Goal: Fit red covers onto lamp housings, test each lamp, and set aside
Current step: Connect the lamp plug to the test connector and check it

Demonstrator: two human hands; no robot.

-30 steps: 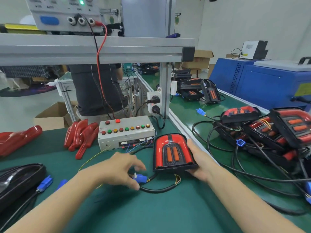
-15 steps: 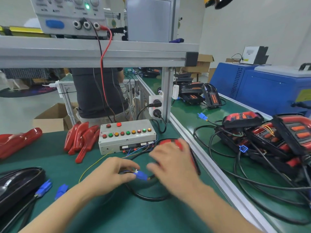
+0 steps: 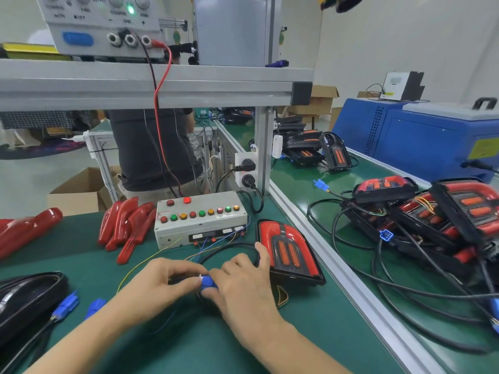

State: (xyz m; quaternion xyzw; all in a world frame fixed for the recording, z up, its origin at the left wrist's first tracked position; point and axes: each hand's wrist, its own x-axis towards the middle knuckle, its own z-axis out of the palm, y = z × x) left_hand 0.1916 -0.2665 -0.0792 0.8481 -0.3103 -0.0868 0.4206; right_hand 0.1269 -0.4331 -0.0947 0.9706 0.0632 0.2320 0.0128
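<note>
A green bench mat is carrying everything here. A grey test box with coloured buttons is sitting toward the back, with spare red covers lying to its left. The covered lamp is lying just right of the hands, tilted up on its housing. The left hand and right hand are meeting over a blue connector, both pinching it, though the fingers are probably hiding a mating plug.
</note>
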